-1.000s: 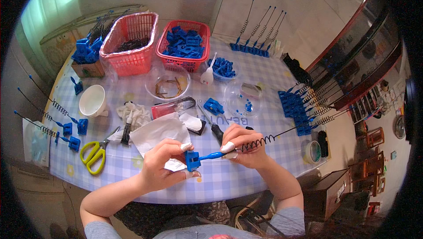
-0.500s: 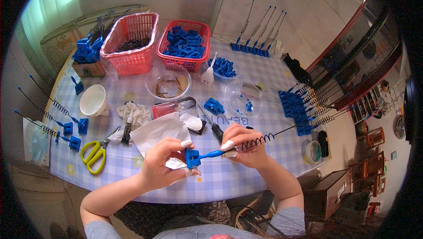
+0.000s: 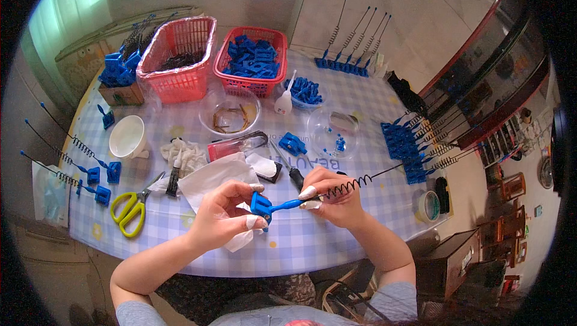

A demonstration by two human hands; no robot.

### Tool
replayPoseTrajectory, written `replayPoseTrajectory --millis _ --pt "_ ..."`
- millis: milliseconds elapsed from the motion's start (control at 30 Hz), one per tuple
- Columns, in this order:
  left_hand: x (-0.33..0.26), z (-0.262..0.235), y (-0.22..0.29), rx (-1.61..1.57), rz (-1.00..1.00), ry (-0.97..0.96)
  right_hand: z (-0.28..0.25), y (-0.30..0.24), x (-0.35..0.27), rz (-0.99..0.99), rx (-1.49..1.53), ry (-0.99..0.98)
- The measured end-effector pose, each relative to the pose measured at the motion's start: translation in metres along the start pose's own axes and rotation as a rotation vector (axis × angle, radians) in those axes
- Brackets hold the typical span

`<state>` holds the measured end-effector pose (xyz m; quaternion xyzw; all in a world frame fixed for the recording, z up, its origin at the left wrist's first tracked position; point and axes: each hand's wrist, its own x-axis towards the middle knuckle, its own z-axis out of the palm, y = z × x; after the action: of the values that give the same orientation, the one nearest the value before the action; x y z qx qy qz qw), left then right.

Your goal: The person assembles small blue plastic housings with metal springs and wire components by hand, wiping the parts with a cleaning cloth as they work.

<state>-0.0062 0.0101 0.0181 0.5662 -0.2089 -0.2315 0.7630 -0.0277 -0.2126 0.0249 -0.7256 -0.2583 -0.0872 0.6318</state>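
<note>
My left hand [image 3: 217, 218] grips a blue plastic base [image 3: 260, 206] between thumb and fingers, above the near edge of the table. A slim blue stem [image 3: 287, 205] runs from that base to my right hand [image 3: 338, 200], which pinches its far end where a black coiled wire [image 3: 356, 188] starts. The wire straightens beyond the coil and points up to the right. White wrapping covers several of my fingertips. Beneath my left hand lies a white paper sheet [image 3: 222, 176]. Just beyond my right hand is a black-handled screwdriver [image 3: 295, 177], and a loose blue plastic piece [image 3: 293, 144] lies farther back.
Yellow-handled scissors [image 3: 129, 213] and several wired blue pieces [image 3: 102, 195] lie left. A white cup [image 3: 127, 137], a red basket of blue parts [image 3: 251, 85] and a clear bowl [image 3: 229, 114] stand behind. Finished-looking rows [image 3: 404, 149] line the right; a tape roll [image 3: 429, 206] lies nearer.
The blue base has turned and tilted in my left hand, whose thumb now lies across its lower side. My right hand and the coiled wire have shifted slightly upward.
</note>
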Motion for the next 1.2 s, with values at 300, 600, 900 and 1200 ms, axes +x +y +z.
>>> replayPoseTrajectory --millis 300,600,900,1200 --pt "0.0024 -0.0012 -0.0006 -0.101 -0.093 -0.011 0.0008 0.0008 -0.0006 0.022 -0.034 0.02" --pt "0.0031 -0.0035 -0.0054 -0.143 -0.14 0.014 0.0025 0.0029 -0.001 0.044 -0.04 0.033" --pt "0.0033 -0.0031 -0.0065 -0.216 -0.214 0.03 0.0041 0.0021 -0.0022 0.064 0.003 0.054" --pt "0.0046 -0.0019 -0.0071 -0.306 -0.289 0.064 0.0047 0.0023 -0.0024 0.067 0.015 0.064"
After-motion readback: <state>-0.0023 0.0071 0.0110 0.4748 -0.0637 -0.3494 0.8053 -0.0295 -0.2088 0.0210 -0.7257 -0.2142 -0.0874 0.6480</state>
